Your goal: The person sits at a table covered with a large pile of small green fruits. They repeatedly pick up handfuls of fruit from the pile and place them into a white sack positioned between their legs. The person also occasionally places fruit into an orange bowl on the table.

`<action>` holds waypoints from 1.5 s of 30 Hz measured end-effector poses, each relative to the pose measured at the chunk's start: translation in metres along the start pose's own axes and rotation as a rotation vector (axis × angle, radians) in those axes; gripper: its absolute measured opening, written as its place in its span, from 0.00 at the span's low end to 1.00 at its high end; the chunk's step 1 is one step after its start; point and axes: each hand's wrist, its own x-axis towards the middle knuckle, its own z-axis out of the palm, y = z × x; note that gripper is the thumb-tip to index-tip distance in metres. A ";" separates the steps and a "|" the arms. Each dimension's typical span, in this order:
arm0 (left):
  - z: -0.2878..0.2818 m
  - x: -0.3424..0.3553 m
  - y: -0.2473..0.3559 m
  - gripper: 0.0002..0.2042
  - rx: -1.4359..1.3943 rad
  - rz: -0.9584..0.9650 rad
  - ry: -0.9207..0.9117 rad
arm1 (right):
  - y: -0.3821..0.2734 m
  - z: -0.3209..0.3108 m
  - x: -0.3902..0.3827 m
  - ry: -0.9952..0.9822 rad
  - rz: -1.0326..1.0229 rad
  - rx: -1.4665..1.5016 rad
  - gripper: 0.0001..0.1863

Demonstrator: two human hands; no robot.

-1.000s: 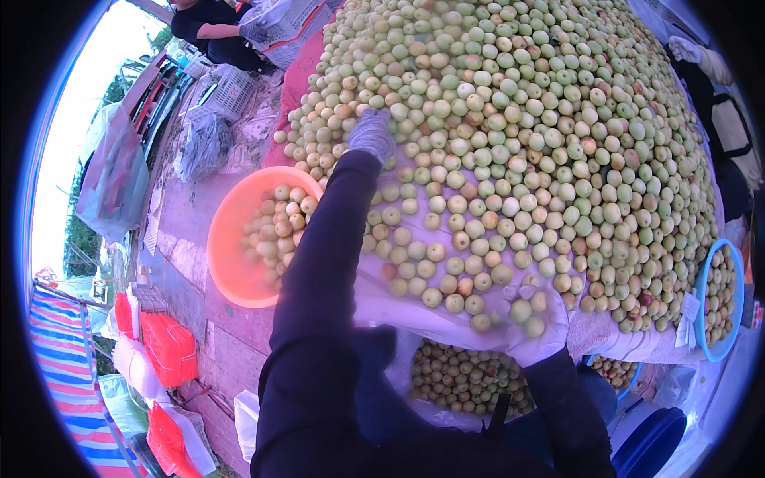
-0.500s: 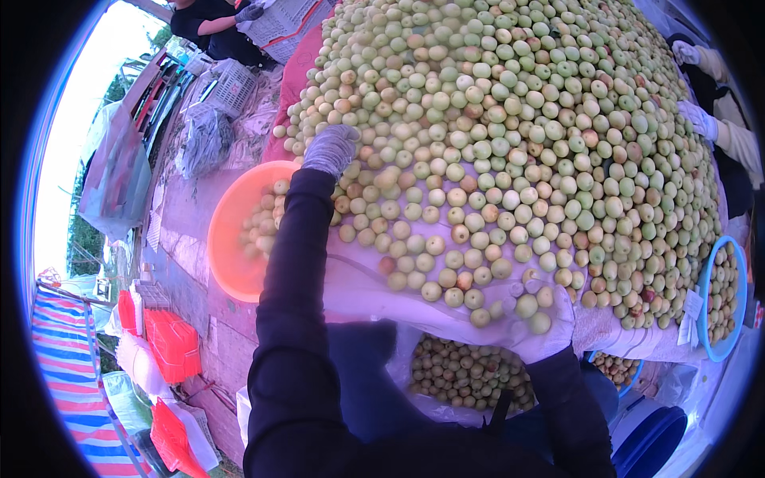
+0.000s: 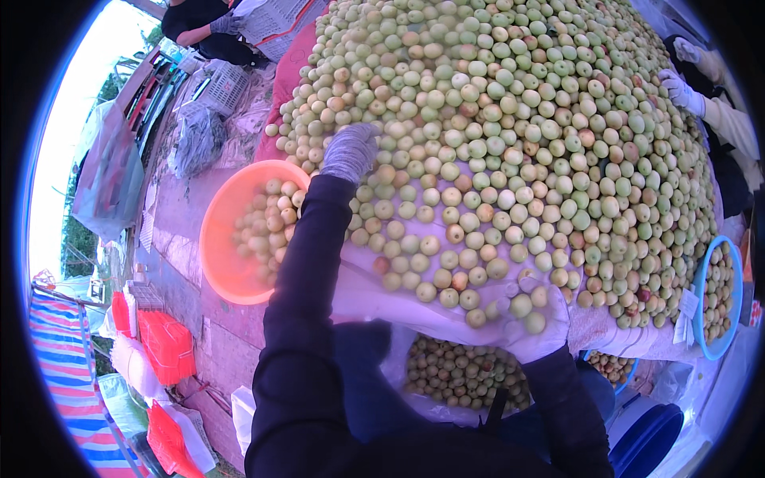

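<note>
A large heap of small round green-yellow fruits (image 3: 558, 159), plum-like and some blushed red, covers the table. My left hand (image 3: 351, 153), in a grey knitted glove, reaches onto the heap's near left part; its fingers point down among the fruits and are mostly hidden. At the table's near edge my right hand (image 3: 542, 331), in a pale glove, is cupped palm up around several of the fruits (image 3: 521, 305). Left of my left forearm stands an orange basin (image 3: 219, 239), partly filled with the same fruits.
Below the table edge, a container of fruits (image 3: 462, 374) sits near my legs. A blue basin of fruits (image 3: 738, 303) stands at the right. A co-worker's gloved hand (image 3: 681, 92) is at the heap's far right; another person (image 3: 195, 28) handles grey crates (image 3: 271, 24) at the far left.
My left hand has shifted right across the heap, away from the orange basin. My right hand still holds its fruits. The co-worker's nearer hand at the right has moved up and left.
</note>
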 end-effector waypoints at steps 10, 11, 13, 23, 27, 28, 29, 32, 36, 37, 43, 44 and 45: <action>0.040 -0.055 0.035 0.24 0.282 0.072 -0.025 | -0.009 0.009 -0.005 0.075 -0.112 0.094 0.18; 0.041 -0.068 0.042 0.24 0.271 0.121 -0.007 | -0.013 0.008 -0.008 0.123 -0.142 0.124 0.17; 0.039 -0.094 0.054 0.26 0.330 0.120 -0.042 | -0.032 -0.001 -0.022 0.089 -0.268 0.199 0.19; 0.026 -0.050 0.050 0.16 -0.105 0.130 0.156 | -0.234 -0.249 -0.254 0.526 -1.182 0.341 0.24; 0.038 0.018 0.065 0.16 -0.192 -0.120 0.039 | -0.269 -0.308 -0.360 0.378 -1.518 0.966 0.31; 0.039 0.036 0.071 0.20 -0.133 -0.157 -0.039 | -0.270 -0.313 -0.363 0.432 -1.526 0.950 0.32; 0.042 0.045 0.077 0.22 -0.103 -0.208 -0.069 | -0.269 -0.312 -0.358 0.509 -1.576 0.938 0.33; 0.049 0.061 0.090 0.28 -0.023 -0.307 -0.149 | -0.253 -0.279 -0.300 0.403 -1.455 0.496 0.32; 0.056 0.044 0.090 0.27 -0.050 -0.247 -0.096 | -0.210 -0.168 -0.171 -0.006 -1.015 -0.128 0.27; 0.056 0.038 0.085 0.26 -0.160 -0.233 -0.106 | -0.190 -0.137 -0.140 -0.117 -0.903 -0.286 0.26; 0.044 0.004 0.042 0.18 -0.271 -0.068 -0.031 | -0.073 -0.008 -0.025 -0.122 -0.460 -0.451 0.27; 0.035 0.004 0.037 0.17 -0.286 -0.008 -0.040 | -0.059 -0.004 -0.016 -0.116 -0.402 -0.449 0.27; 0.032 0.002 0.040 0.15 -0.419 -0.051 -0.063 | -0.050 -0.001 -0.009 -0.157 -0.368 -0.459 0.27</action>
